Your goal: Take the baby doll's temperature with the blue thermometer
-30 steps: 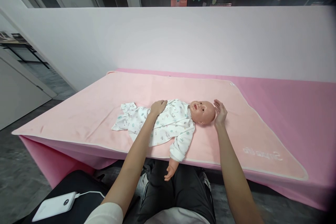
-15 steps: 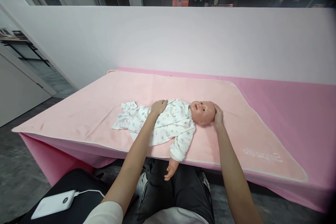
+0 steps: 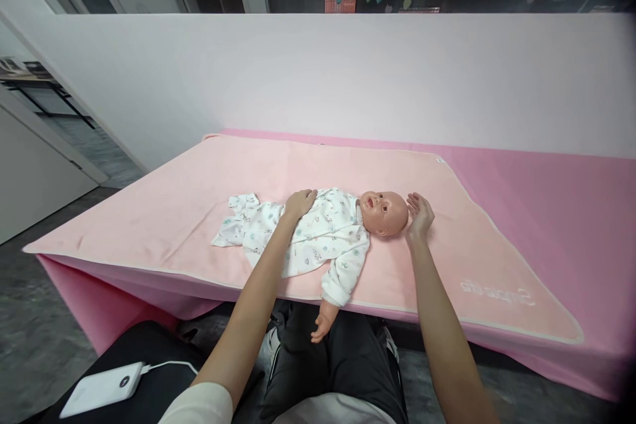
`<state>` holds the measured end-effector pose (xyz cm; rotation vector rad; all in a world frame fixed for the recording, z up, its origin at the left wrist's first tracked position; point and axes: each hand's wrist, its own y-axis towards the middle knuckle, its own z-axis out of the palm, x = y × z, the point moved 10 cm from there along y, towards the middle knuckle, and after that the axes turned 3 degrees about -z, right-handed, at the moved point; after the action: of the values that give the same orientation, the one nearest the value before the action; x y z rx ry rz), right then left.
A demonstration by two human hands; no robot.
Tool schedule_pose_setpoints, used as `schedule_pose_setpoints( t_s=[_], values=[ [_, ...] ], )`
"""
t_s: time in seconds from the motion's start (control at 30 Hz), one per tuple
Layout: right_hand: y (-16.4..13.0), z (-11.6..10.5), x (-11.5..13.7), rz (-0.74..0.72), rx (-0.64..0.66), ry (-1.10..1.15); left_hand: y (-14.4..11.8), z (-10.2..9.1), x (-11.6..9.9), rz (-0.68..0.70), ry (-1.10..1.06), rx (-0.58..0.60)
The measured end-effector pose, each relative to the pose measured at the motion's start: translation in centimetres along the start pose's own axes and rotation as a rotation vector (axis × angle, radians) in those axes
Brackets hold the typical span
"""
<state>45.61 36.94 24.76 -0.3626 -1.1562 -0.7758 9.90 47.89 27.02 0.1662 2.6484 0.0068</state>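
Pink blanket [image 3: 199, 212] covers the table, and on it a baby doll [image 3: 342, 225] in a white printed suit lies on its back near the front edge, head to the right. The left hand [image 3: 299, 203] rests on the doll's belly, fingers curled loosely together over the cloth. The right hand [image 3: 420, 215] sits just beside the crown of the doll's head, fingers spread, gripping nothing. One doll arm [image 3: 332, 291] already hangs over the table edge; a sideways nudge could likely drag the doll off, since nothing supports the head.
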Motion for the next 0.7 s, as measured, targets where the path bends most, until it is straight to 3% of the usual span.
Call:
schedule_pose_setpoints(
  t_s=[0.23,0.37,0.5,0.7],
  values=[
    [-1.8,3.5,0.6,-0.059,0.236,-0.008,-0.1,0.0,-0.1,0.003,-0.008,-0.005],
    [-1.4,3.3,0.2,-0.044,0.244,0.033,0.0,0.0,-0.1,0.005,-0.011,-0.005],
    [-0.9,3.0,-1.4,0.078,0.261,0.117,0.1,0.1,0.1,0.002,-0.009,-0.005],
    [0.4,1.0,-4.2,0.246,0.16,0.137,0.3,0.2,0.1,0.001,-0.003,0.001]
  ],
)
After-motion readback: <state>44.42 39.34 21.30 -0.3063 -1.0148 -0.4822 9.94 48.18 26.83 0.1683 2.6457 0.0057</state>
